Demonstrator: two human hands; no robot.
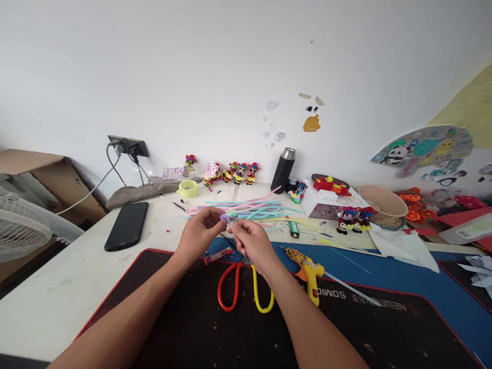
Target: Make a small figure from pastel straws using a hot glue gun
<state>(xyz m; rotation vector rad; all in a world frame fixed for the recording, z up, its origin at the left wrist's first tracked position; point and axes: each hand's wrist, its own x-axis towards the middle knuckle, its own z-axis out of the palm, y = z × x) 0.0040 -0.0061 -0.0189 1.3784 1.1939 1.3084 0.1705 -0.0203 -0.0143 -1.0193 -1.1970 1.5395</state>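
Purple bit (225, 218), held up between hands, in front of fuzzy sticks (265, 207). Left hand (202, 225) pinches it, right hand (251, 243) pinches other end, maybe to keep it steady. Scissors (246, 261) just below, loops facing person, likely for easy grab. Glue gun (312, 271) at right, tip toward hands. Arms have room over mat (184, 307); red edge passes under left arm

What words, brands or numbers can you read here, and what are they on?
"SOMIC": on the black mat.
"NEWMEN", seemingly, part covered: same mat.
Too small or blurred to read: characters between them; labels on the yellow glue gun, green-and-white item, purple card; any other print.
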